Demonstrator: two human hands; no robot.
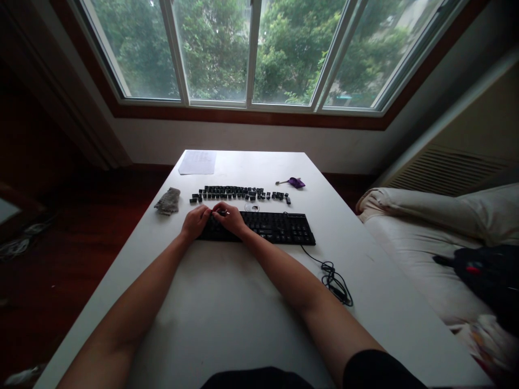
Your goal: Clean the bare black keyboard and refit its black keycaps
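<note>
A black keyboard [279,228] lies flat on the white table, and both hands are over its left end. My left hand [196,220] rests at the keyboard's upper left corner with its fingers closed; what they hold, if anything, is hidden. Close beside it, my right hand [229,217] is bent over the keys, thumb and fingers pinched together near the left fingertips. A small shiny spot shows at the right fingers, too small to name. Just beyond the keyboard, loose black keycaps [233,193] stand in rows. A small clear round piece [252,207] lies between them and the keyboard.
A crumpled grey cloth [168,201] lies at the left table edge. Farther back are a sheet of paper [198,162] and a brush with a purple part [295,183]. The keyboard's coiled cable [336,283] lies on the right. A sofa [405,237] stands beyond the table's right edge.
</note>
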